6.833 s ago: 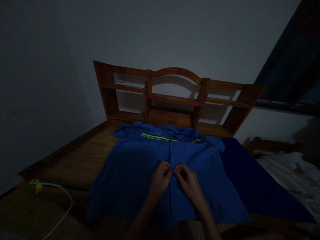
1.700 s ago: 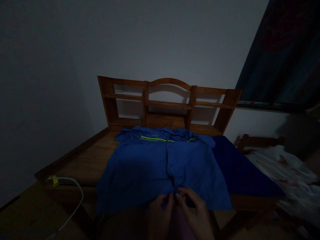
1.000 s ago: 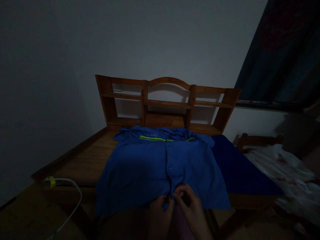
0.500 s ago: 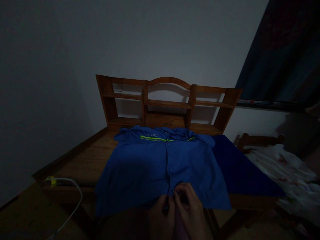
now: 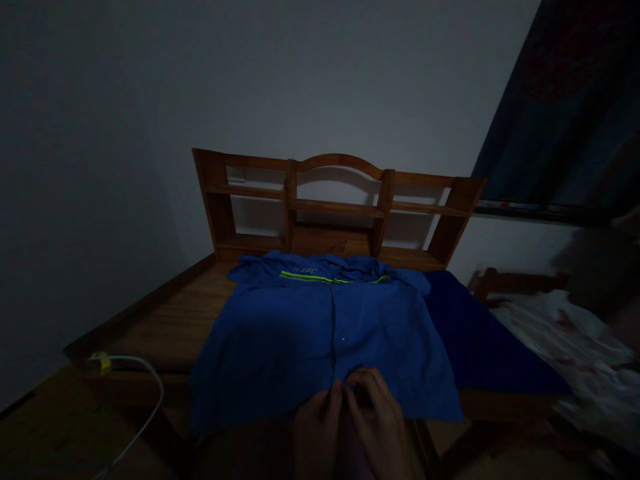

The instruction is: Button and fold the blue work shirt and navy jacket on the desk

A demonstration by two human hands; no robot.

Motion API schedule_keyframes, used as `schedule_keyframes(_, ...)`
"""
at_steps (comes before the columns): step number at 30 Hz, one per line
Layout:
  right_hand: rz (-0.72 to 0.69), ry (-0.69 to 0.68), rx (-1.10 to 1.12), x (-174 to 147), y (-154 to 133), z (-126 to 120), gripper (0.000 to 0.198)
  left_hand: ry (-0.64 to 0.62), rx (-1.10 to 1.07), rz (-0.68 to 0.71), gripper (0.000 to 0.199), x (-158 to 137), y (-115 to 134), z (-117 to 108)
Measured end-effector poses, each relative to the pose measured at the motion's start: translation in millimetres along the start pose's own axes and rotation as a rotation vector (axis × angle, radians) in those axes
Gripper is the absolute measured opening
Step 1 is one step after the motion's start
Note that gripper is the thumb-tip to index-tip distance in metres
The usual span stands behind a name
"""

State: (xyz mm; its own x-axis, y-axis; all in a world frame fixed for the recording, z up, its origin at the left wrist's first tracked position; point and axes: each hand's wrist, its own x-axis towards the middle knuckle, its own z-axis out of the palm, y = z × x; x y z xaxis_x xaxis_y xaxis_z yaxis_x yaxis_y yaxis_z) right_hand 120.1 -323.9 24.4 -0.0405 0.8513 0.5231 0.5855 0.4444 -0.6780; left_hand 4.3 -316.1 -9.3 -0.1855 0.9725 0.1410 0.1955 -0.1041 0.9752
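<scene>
A blue shirt (image 5: 280, 333) with a yellow-green stripe and lettering on its chest lies spread on a wooden desk, its lower edge hanging toward me. The front opening runs down its middle, with small buttons along it. At the lower part of this opening, my left hand (image 5: 319, 423) pinches the fabric edge between thumb and finger. Close beside it, my right hand (image 5: 377, 417) is also closed on the shirt's front edge, fingers bent. What lies right between the fingertips is too dark to make out.
Behind the shirt stands a wooden shelf rack (image 5: 335, 208) on the desk (image 5: 165, 317). A dark blue cloth (image 5: 480, 340) lies at right. A white cable (image 5: 159, 393) hangs at the front left. Beyond the right side is a chair (image 5: 520, 280) with white plastic or cloth (image 5: 575, 347).
My left hand has shifted slightly up and left, its thumb and finger closer together. The right hand stays almost in place at the shirt's front edge.
</scene>
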Motion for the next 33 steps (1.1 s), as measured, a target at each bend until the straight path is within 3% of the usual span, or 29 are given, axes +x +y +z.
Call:
schedule_keyframes(8,0.043,0.006,0.018,-2.9,3.1,6.8,0.010,-0.020,-0.031,-0.072,0.043,0.2,9.3,0.8)
schedule_keyframes(16,0.128,0.032,0.063,-4.0,-0.1,8.2,0.012,-0.046,-0.059,-0.003,0.031,-1.5,-7.3,4.5)
schedule_keyframes(20,0.239,0.132,0.174,-2.1,4.3,16.0,0.016,-0.121,-0.054,0.038,0.028,-1.4,-12.2,4.5)
schedule_keyframes(24,0.338,0.154,0.326,-2.5,11.4,21.8,0.022,-0.059,-0.070,0.029,0.031,-3.2,-11.7,5.3)
schedule_keyframes(29,0.571,0.205,0.538,-8.5,15.8,19.1,0.032,0.062,-0.116,-0.079,0.033,-3.2,2.7,10.6)
schedule_keyframes(31,0.684,0.214,0.618,-8.7,15.9,16.9,0.037,0.064,-0.150,-0.134,0.036,-2.4,9.5,13.4)
schedule_keyframes(33,0.709,0.180,0.693,-6.6,14.9,14.9,0.036,0.054,-0.181,-0.175,0.038,-1.4,13.4,15.1)
